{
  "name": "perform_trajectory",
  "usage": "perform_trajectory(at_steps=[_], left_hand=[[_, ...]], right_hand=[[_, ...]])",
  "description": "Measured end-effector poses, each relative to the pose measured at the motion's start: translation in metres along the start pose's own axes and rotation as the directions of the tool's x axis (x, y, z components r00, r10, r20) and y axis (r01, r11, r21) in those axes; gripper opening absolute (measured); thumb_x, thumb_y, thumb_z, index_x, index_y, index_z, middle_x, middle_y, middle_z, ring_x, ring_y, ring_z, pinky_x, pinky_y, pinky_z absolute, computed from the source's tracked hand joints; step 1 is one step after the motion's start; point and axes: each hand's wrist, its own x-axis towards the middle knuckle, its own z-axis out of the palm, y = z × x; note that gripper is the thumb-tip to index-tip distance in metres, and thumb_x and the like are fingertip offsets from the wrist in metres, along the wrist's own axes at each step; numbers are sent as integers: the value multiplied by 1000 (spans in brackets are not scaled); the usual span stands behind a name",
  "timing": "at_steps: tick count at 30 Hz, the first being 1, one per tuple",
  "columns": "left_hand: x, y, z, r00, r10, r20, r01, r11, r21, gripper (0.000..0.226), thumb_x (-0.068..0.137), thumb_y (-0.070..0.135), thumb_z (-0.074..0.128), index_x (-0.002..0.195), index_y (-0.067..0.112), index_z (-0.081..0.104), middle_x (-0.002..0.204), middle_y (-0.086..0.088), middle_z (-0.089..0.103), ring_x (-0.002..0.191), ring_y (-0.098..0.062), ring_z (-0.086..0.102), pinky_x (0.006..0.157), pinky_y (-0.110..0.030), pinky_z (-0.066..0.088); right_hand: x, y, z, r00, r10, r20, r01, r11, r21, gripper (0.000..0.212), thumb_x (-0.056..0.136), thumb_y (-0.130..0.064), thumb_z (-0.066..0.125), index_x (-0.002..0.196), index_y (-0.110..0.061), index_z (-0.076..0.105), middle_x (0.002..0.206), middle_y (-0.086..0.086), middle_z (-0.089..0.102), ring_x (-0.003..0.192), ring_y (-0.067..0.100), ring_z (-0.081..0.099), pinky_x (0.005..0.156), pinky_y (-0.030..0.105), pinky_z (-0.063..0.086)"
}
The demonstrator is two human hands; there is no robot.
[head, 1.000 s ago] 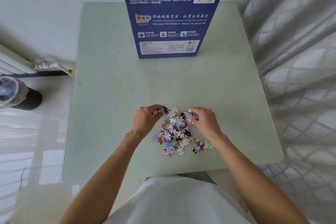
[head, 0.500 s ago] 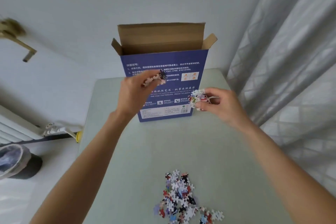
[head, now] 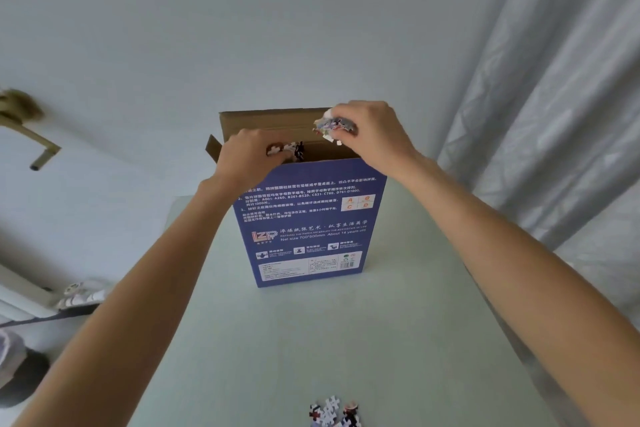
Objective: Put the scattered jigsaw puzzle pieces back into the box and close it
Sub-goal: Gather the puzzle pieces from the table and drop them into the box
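A tall blue puzzle box point(head: 308, 222) stands upright at the far side of the table, its brown cardboard top flaps open. My left hand point(head: 247, 158) is at the box's open top, gripping a few puzzle pieces point(head: 289, 149) over the opening. Higher and to the right, my right hand point(head: 372, 130) holds a bunch of puzzle pieces point(head: 332, 126) above the opening's right end. The top of the loose pile of pieces point(head: 332, 412) shows at the bottom edge of the view; the remainder is cut off.
The pale green table point(head: 346, 340) stretches between the box and the pile. A grey curtain point(head: 554, 97) hangs along the right side. A radiator pipe point(head: 72, 298) and a dark bin point(head: 17, 374) are on the floor at the left.
Both hands lifted handfuls of pieces from the pile and carried them up and forward to the box's open top. The view tilted upward, so most of the pile dropped out of frame.
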Motion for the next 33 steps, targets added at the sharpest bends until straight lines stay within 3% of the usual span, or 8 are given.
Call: perform_trajectory(at_steps=[3, 5, 9, 15, 20, 26, 31, 33], left_hand=[[5, -8, -5, 993, -31, 113, 39, 997, -69, 22, 84, 31, 66, 104, 25, 70, 94, 5, 72, 90, -12, 63, 82, -30, 48], [4, -11, -8, 994, -28, 109, 40, 993, -110, 21, 83, 28, 67, 103, 21, 70, 92, 5, 71, 84, -7, 61, 75, -20, 45], [-8, -13, -12, 998, 18, 56, -9, 989, -147, 15, 86, 27, 65, 98, 23, 72, 86, 7, 71, 78, -6, 63, 70, -20, 49], [-28, -13, -13, 995, 78, -60, -84, 991, -102, 9, 83, 28, 68, 88, 24, 74, 80, 9, 72, 70, -3, 62, 66, -23, 51], [-30, -14, -13, 992, 90, -87, -96, 992, -77, 9, 84, 27, 67, 89, 25, 74, 80, 10, 72, 69, -2, 61, 65, -22, 50], [-35, -12, -13, 980, 151, -132, -155, 988, -22, 12, 88, 27, 62, 93, 26, 73, 89, 13, 72, 77, -6, 65, 63, -23, 49], [-36, -16, -8, 980, 155, -126, -154, 988, 15, 14, 87, 25, 62, 95, 27, 72, 94, 13, 71, 81, -9, 65, 64, -25, 49], [-36, -18, -6, 974, 169, -153, -169, 986, 15, 14, 87, 24, 61, 97, 27, 72, 95, 12, 71, 84, -10, 65, 64, -25, 50]], right_hand=[[10, -3, 10, 983, -150, 106, 161, 981, -108, 22, 86, -12, 63, 108, -11, 66, 96, 9, 68, 83, 22, 63, 67, 30, 47], [13, -2, 17, 971, -167, 170, 190, 973, -132, 23, 87, -12, 62, 110, -12, 66, 97, 8, 67, 84, 23, 63, 70, 32, 49], [17, 0, 26, 965, -108, 239, 142, 981, -134, 23, 88, -18, 61, 111, -15, 65, 99, 5, 68, 86, 24, 63, 71, 35, 48], [22, -2, 34, 956, -21, 293, 50, 994, -92, 24, 88, -30, 62, 110, -23, 66, 99, -4, 68, 85, 13, 59, 69, 24, 37], [19, -8, 37, 962, -7, 272, 27, 997, -70, 20, 85, -32, 64, 104, -26, 68, 79, -12, 53, 75, 7, 47, 67, 23, 32], [11, -8, 42, 988, 4, 153, 2, 999, -39, 21, 88, -35, 60, 99, -19, 70, 85, -3, 68, 72, 9, 57, 54, 14, 32], [9, -4, 43, 990, -23, 142, 25, 1000, -12, 18, 91, -15, 57, 104, -12, 69, 105, 3, 70, 96, 16, 64, 80, 26, 50], [7, -7, 41, 994, -53, 94, 51, 998, 24, 19, 91, -14, 58, 105, -12, 69, 105, 1, 70, 94, 15, 65, 82, 31, 53]])
